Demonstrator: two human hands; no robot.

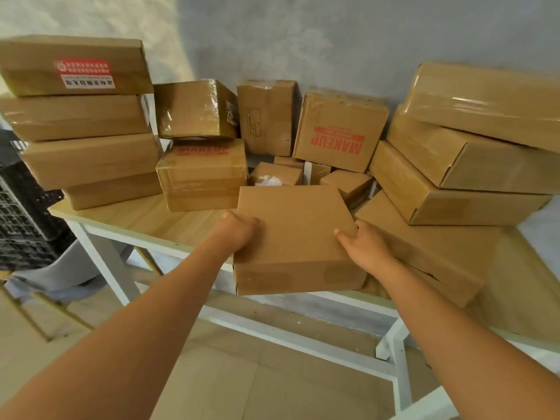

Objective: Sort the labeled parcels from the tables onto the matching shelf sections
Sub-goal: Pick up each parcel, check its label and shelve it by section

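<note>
At the left end of the table (145,221) stands a stack of four flat cartons (85,122); the top one carries a red-and-white sticker (85,73) printed in Chinese characters, upside down and too small to read. Just right of the stack, a tape-wrapped box (195,109) sits on another carton (201,174) with blurred red lettering along its top edge. The left hand (239,230) grips the left side of a plain brown parcel (295,237), thumb on its lid, while the right hand (365,245) holds its right side with fingers curled over the top; the parcel overhangs the table's front edge and shows no label on its visible faces. Behind it, against the wall, leans a box stamped MAKEUP (339,130) in red, inverted. At the right end, large cartons (472,147) lie piled and tilted.
</note>
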